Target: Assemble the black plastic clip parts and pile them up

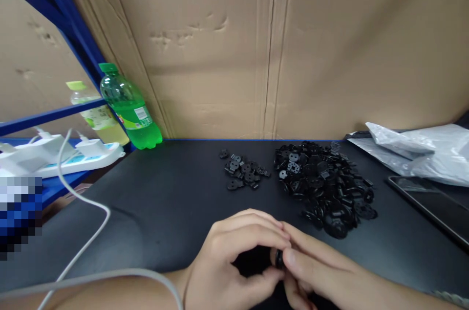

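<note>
Head view: left hand (218, 266) and right hand (318, 268), grip nearly closed, pinch one black part (279, 258) (two piles (322, 183), two bottles (128, 107) beyond).

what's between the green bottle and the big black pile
In the head view, a small pile of black parts lies between them, with black tabletop showing on both sides of it.

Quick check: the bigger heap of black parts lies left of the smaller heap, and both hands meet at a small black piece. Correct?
Not quite: in the head view, the bigger heap lies right of the smaller heap. The left hand and right hand do meet at a small black piece.
</note>
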The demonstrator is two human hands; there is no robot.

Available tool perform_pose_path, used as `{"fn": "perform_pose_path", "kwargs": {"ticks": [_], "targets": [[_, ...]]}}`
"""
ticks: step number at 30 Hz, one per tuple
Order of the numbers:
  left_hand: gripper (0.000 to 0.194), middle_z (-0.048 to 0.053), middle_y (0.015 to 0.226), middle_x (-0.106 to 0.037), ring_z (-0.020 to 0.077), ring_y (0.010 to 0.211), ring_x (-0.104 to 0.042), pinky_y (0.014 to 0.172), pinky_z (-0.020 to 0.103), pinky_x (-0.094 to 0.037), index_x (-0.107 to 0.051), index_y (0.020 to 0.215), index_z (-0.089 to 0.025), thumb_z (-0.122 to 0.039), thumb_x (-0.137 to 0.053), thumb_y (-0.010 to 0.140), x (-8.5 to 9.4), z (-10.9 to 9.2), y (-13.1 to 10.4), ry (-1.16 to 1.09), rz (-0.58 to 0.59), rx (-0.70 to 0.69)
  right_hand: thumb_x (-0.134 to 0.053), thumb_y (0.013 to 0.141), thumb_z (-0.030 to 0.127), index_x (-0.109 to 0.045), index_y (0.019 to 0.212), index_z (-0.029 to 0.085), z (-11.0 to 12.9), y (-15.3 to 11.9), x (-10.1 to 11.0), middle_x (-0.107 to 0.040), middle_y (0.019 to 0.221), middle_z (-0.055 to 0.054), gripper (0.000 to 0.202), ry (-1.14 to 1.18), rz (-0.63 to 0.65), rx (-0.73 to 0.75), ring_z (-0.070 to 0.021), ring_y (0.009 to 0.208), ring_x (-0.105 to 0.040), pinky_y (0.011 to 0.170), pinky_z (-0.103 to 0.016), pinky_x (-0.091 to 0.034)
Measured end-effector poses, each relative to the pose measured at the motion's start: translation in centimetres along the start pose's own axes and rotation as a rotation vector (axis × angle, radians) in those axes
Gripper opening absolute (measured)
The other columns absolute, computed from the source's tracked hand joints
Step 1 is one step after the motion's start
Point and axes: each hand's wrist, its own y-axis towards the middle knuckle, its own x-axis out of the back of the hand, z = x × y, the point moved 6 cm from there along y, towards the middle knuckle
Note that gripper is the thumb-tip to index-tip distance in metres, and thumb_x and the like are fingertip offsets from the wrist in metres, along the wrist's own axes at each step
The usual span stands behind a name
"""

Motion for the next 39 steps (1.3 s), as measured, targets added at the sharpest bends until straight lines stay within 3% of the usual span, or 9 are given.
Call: {"fn": "perform_pose_path", "kwargs": {"ticks": [6, 11, 18, 24, 30, 35, 39], "targets": [[0.044, 0.012, 0.091, -0.078, 0.0229, 0.085, -0.071, 0.079, 0.033, -0.060, -0.077, 0.102, -0.014, 0.011, -0.069, 0.066, 0.0, -0.1, -0.2, -0.029, -0.021, 0.025, -0.055, 0.085, 0.067, -0.061, 0.105, 0.020, 1.9, -0.2, -0.4, -0.049, 0.074, 0.001, 0.052, -0.089, -0.105, -0.005, -0.0138, 0.063, -0.044, 0.059, -0.027, -0.037], [0.037, 0.011, 0.085, -0.077, 0.0214, 0.077, -0.068, 0.071, 0.032, -0.058, -0.078, 0.099, -0.014, 0.005, -0.073, 0.068, -0.3, 0.3, -0.4, -0.044, 0.047, 0.012, -0.058, 0.084, 0.049, -0.065, 0.089, 0.022, 3.2, -0.8, -0.3, -0.050, 0.070, 0.000, 0.027, -0.179, -0.150, -0.025, -0.0184, 0.068, -0.047, 0.064, -0.029, -0.047], [0.032, 0.011, 0.080, -0.077, 0.0211, 0.073, -0.067, 0.068, 0.032, -0.056, -0.078, 0.090, -0.012, 0.004, -0.079, 0.062, -0.3, 1.0, -0.6, -0.102, 0.015, 0.065, -0.057, 0.077, 0.027, -0.055, 0.073, 0.023, 4.2, -1.2, -0.4, -0.046, 0.068, 0.000, 0.005, -0.181, -0.057, -0.085, -0.0184, 0.068, -0.043, 0.072, -0.031, -0.050], [0.032, 0.008, 0.075, -0.076, 0.0189, 0.069, -0.066, 0.065, 0.029, -0.054, -0.078, 0.085, -0.014, 0.005, -0.077, 0.059, -0.4, 1.0, -0.5, -0.080, 0.004, 0.098, -0.049, 0.074, 0.023, -0.052, 0.077, 0.023, 4.8, -1.2, -0.7, -0.040, 0.072, 0.001, 0.005, -0.197, -0.017, -0.098, -0.0183, 0.073, -0.040, 0.077, -0.032, -0.047], [0.032, 0.007, 0.072, -0.072, 0.0173, 0.066, -0.063, 0.059, 0.024, -0.051, -0.077, 0.079, -0.012, 0.007, -0.076, 0.054, -0.6, 1.6, -0.7, -0.091, 0.017, 0.171, -0.046, 0.078, 0.028, -0.057, 0.085, 0.021, 4.1, -1.0, -0.6, -0.046, 0.081, -0.002, 0.015, -0.230, -0.024, -0.044, -0.0196, 0.080, -0.044, 0.075, -0.031, -0.044], [0.030, 0.003, 0.077, -0.067, 0.0147, 0.070, -0.063, 0.061, 0.021, -0.053, -0.068, 0.075, -0.016, 0.008, -0.072, 0.057, -0.3, 2.4, -1.2, -0.167, -0.034, 0.264, -0.048, 0.079, 0.036, -0.051, 0.081, 0.019, 2.1, -0.4, -0.4, -0.048, 0.075, 0.000, 0.017, -0.005, -0.009, -0.051, -0.0142, 0.067, -0.040, 0.067, -0.028, -0.038], [0.027, 0.003, 0.084, -0.066, 0.0156, 0.078, -0.063, 0.070, 0.023, -0.054, -0.067, 0.084, -0.019, 0.001, -0.075, 0.067, -0.2, 1.9, -1.2, -0.206, -0.009, 0.224, -0.051, 0.077, 0.022, -0.059, 0.093, 0.017, 2.1, -0.6, 0.1, -0.052, 0.082, -0.001, 0.019, -0.011, 0.030, -0.071, -0.0135, 0.071, -0.045, 0.068, -0.027, -0.037]]}}
